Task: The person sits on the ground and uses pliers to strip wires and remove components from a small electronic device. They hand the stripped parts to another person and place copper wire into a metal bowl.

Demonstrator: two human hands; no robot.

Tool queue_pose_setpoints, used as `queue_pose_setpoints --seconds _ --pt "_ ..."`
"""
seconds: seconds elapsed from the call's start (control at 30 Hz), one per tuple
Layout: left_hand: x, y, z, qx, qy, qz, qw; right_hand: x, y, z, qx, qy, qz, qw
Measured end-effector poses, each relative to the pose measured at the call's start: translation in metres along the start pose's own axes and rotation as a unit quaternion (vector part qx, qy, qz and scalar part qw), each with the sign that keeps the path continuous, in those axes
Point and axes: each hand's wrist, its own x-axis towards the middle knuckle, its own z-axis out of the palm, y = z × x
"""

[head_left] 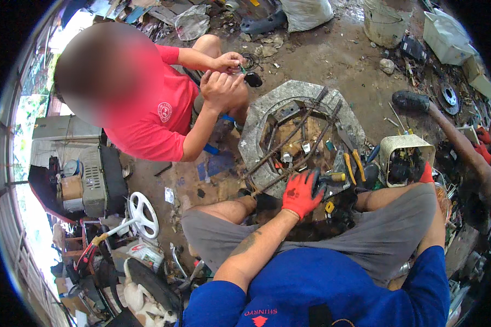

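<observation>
My left hand point(301, 195), in a red glove with dark fingertips, is palm down at the near edge of an octagonal stone block point(278, 101). Its fingers look stretched out beside a yellow-handled tool point(333, 177); whether they touch it is unclear. Rusty bars point(294, 133) lie across the block's hollow, which holds small scrap. Orange-handled cutters point(354, 166) rest on the block's right side. My right hand point(427, 174), also red-gloved, is at the near right corner of a pale basket point(408, 143) of dark pieces; its fingers are mostly hidden.
A person in a red shirt point(153, 117) sits at left, a small green thing between their fingers. Another red-gloved person's leg point(463, 131) reaches in at right. A white wheel point(143, 215), a bucket point(387, 24), a metal disc point(448, 97) and scrap lie around.
</observation>
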Motion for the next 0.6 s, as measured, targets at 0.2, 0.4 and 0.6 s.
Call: queue_pose_setpoints --seconds 0.2,0.4,0.6 --pt "0.005 -0.006 -0.003 -0.07 0.005 0.031 0.997 -0.017 -0.049 0.002 -0.095 -0.028 -0.066 0.993" --pt "-0.017 -0.013 -0.065 -0.201 0.018 0.016 0.979 -0.104 -0.158 0.162 -0.269 0.051 -0.231 0.934" --pt "0.014 -0.045 -0.148 -0.15 -0.152 0.054 0.975 -0.158 -0.144 0.37 -0.299 -0.019 -0.264 0.917"
